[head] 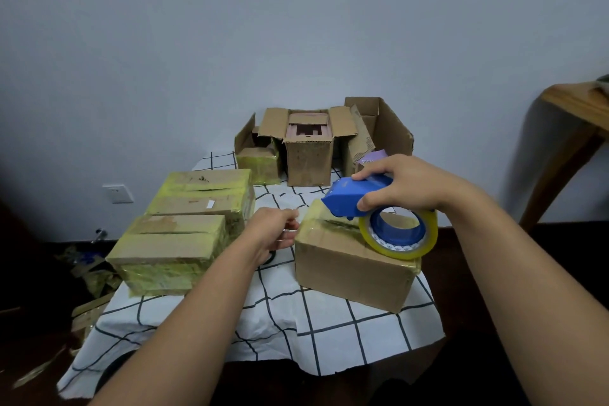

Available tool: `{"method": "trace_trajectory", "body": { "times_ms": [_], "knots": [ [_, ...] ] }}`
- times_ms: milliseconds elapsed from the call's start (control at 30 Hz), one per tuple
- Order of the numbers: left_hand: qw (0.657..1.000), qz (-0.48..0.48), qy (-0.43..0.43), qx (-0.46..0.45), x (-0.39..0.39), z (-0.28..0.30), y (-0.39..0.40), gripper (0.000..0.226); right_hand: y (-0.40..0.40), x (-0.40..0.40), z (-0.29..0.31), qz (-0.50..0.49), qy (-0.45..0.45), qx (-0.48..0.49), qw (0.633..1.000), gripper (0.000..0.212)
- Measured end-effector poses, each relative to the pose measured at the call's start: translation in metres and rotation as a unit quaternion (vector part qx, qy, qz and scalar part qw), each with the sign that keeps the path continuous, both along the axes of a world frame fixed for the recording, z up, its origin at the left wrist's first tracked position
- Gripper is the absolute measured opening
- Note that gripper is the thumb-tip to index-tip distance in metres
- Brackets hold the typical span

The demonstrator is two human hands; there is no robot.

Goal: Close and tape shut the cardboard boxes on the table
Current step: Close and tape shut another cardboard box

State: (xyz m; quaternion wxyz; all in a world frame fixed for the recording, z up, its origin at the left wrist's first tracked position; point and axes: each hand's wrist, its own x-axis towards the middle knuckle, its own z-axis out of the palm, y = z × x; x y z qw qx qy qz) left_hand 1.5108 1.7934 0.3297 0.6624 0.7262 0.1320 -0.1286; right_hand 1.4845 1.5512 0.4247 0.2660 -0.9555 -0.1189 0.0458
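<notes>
No writing can be read: the printing on the roll's white core ring and on a small label at the far right is too small to make out. Far across the checked tablecloth (316, 323), an open box (308, 145) shows something pinkish inside that cannot be identified, and a larger open box (392, 128) stands partly hidden behind it. The person's right hand (405, 186) grips the blue tape dispenser (354, 198), fingers curled over its top, thumb beneath; its yellowish tape roll (400, 232) rests on the near-right cardboard box (352, 270). The left hand (275, 231), fingers curled, pinches a nearly invisible clear tape strip at that box's left edge. Taped boxes (184, 227) sit left.
</notes>
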Motion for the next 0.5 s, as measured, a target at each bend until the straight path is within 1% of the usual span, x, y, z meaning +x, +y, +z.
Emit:
{"method": "trace_trajectory", "body": {
  "times_ms": [267,367,500],
  "knots": [
    [1.000,-0.013,0.005,0.018,0.0022,-0.0051,-0.0012,0.018,-0.0007,-0.0011,-0.0028,-0.004,-0.005,0.008,1.000,0.050],
    [0.999,-0.030,0.020,0.033,0.0023,-0.0074,-0.0021,0.018,-0.0015,-0.0015,-0.0036,-0.007,-0.004,0.014,1.000,0.049],
    [0.996,-0.041,0.049,0.055,0.0005,-0.0095,-0.0015,0.025,-0.0011,-0.0016,-0.0040,-0.010,-0.003,0.019,1.000,0.049]
  ]
}}
